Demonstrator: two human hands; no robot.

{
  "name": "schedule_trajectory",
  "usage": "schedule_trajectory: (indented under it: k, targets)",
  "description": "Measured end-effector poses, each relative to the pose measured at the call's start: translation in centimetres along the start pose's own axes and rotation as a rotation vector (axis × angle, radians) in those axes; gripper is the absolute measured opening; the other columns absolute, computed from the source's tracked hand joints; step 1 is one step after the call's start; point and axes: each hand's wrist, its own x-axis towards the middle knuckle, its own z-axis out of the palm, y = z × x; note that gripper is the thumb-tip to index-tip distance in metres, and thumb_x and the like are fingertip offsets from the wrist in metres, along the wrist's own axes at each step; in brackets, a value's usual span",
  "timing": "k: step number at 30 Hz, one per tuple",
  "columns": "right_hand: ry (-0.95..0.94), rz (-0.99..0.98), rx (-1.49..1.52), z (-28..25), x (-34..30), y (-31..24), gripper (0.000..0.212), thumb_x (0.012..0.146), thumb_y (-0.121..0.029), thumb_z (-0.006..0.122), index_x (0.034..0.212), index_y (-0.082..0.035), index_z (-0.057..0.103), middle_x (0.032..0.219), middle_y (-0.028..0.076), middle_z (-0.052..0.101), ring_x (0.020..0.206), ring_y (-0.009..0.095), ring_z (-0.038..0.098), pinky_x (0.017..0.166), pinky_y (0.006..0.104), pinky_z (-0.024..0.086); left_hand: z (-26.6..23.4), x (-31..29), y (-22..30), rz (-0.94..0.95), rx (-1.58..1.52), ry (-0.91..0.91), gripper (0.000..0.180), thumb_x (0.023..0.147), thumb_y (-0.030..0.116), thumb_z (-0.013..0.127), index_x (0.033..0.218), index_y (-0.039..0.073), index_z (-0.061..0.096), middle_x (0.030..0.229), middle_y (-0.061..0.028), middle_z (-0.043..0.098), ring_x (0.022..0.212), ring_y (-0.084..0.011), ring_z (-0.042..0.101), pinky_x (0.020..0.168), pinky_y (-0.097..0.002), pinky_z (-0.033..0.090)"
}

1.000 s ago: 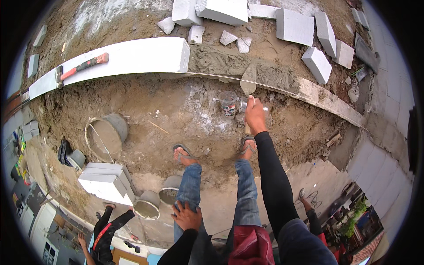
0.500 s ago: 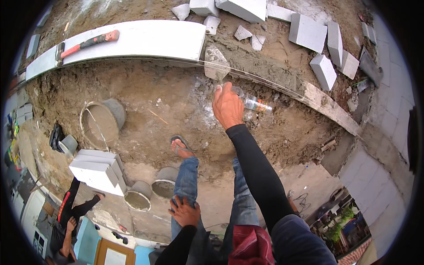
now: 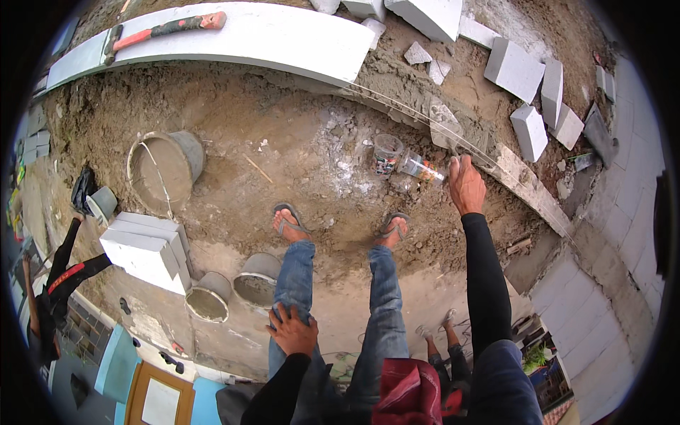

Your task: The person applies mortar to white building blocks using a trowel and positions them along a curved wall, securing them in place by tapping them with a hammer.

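Observation:
My right hand (image 3: pixel 467 185), at the arm's full reach, is closed around the handle of a trowel. The pointed trowel blade (image 3: pixel 445 126) lies on wet grey mortar (image 3: pixel 400 85) spread along the top of a low wall (image 3: pixel 528 180). A thin string runs along the wall's near edge, across the blade. My left hand (image 3: pixel 293 331) rests on my left knee, fingers spread, holding nothing. Left of the mortar, long white blocks (image 3: pixel 283 32) form a row, with a red-and-black-handled hammer (image 3: pixel 166 30) lying on top.
By my right hand lie a plastic cup (image 3: pixel 387 149) and a plastic bottle (image 3: pixel 421 167). A large mortar bucket (image 3: pixel 191 156), two smaller buckets (image 3: pixel 258 276) and stacked white blocks (image 3: pixel 145 248) stand left. Loose blocks (image 3: pixel 513 69) lie beyond the wall. One person (image 3: pixel 60 283) bends at far left; another stands behind me.
My right hand and the trowel have moved right along the mortar. The view has shifted, bringing my right foot and the person behind me into sight. My left hand stays on my knee.

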Motion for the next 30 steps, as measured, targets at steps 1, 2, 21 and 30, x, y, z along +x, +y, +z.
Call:
schedule_trajectory:
  k: [1,2,21,30]
  targets:
    - [-0.032,0.138,-0.041,0.3,-1.6,3.8,0.033,0.105,-0.038,0.046,0.098,-0.006,0.049,0.078,0.027,0.065,0.073,0.05,0.062,0.061,0.0572,0.046,-0.1,0.0,0.3,0.031,-0.009,-0.007,0.063,0.077,0.044,0.067,0.13,0.011,0.062,0.151,-0.0178,0.044,0.142,-0.0438,0.034,0.11,-0.0663,0.03]
    - [-0.043,0.23,-0.088,0.3,-3.3,6.1,0.037,0.105,-0.04,0.046,0.099,-0.004,0.052,0.078,0.027,0.065,0.072,0.049,0.062,0.06,0.0561,0.046,-0.2,0.2,0.4,0.042,-0.012,-0.01,0.063,0.077,0.044,0.067,0.131,0.011,0.061,0.151,-0.018,0.044,0.142,-0.0436,0.034,0.11,-0.0664,0.03]
    - [-0.303,-0.149,0.634,16.0,8.6,-27.0,0.057,0.099,-0.057,0.047,0.11,-0.005,0.067,0.075,0.026,0.067,0.081,0.049,0.066,0.076,0.0533,0.05,2.0,-0.2,-1.2,-0.009,-0.123,-0.066,0.065,0.078,0.044,0.065,0.135,0.013,0.061,0.154,-0.0173,0.043,0.143,-0.044,0.033,0.112,-0.0664,0.027]
    - [-0.075,-0.207,0.487,14.8,8.2,-21.7,0.046,0.101,-0.05,0.05,0.101,-0.007,0.063,0.074,0.026,0.065,0.077,0.05,0.062,0.068,0.0557,0.047,2.9,-0.9,-1.2,-0.017,-0.101,-0.06,0.065,0.079,0.046,0.064,0.135,0.013,0.06,0.154,-0.0177,0.042,0.142,-0.045,0.035,0.112,-0.0666,0.028]
